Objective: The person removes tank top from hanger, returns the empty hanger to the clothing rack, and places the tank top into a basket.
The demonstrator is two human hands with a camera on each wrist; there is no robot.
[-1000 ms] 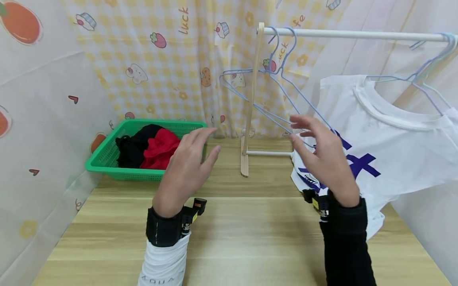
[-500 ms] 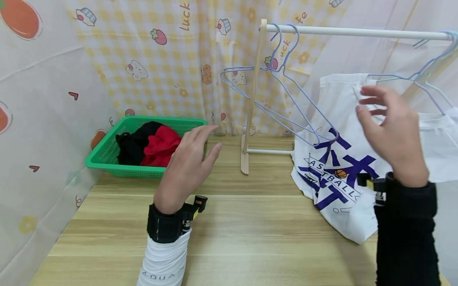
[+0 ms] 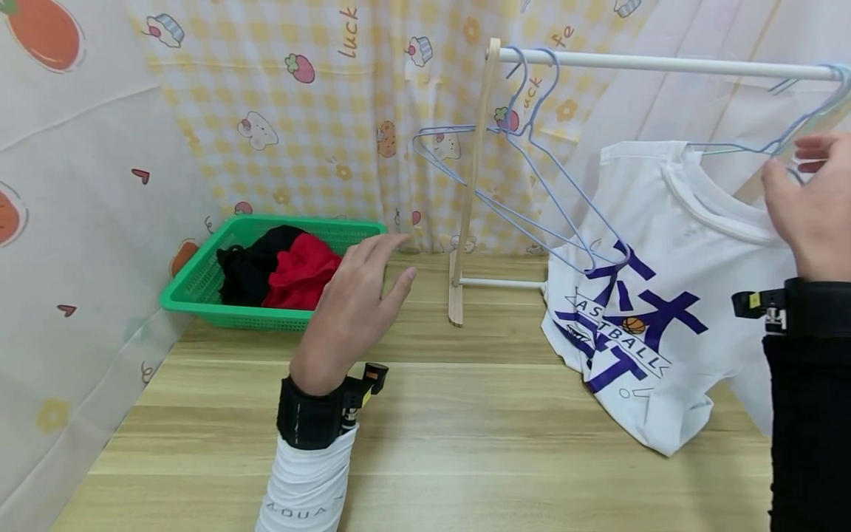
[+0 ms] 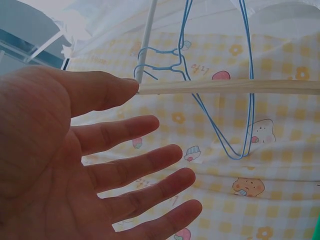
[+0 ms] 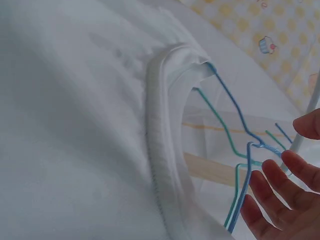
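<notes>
Left hand (image 3: 352, 303): held open above the table (image 3: 425, 443), fingers spread, nothing gripped; "AQUA" is printed on the white sleeve (image 3: 302, 488). Green basket (image 3: 199, 292): set at the table's left rear, with black and red clothes inside. Empty blue hangers (image 3: 532, 185): hung on the rail (image 3: 665, 65). White T-shirt (image 3: 665, 295): hung on a hanger, "ASTBALL" legible in purple. Right hand (image 3: 807, 203): open, fingers at the hanger's neck by the collar.

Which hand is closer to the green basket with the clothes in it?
The left hand. It hovers open just right of the green basket, over the table. The right hand is far off, up by the white T-shirt and its hanger.
</notes>
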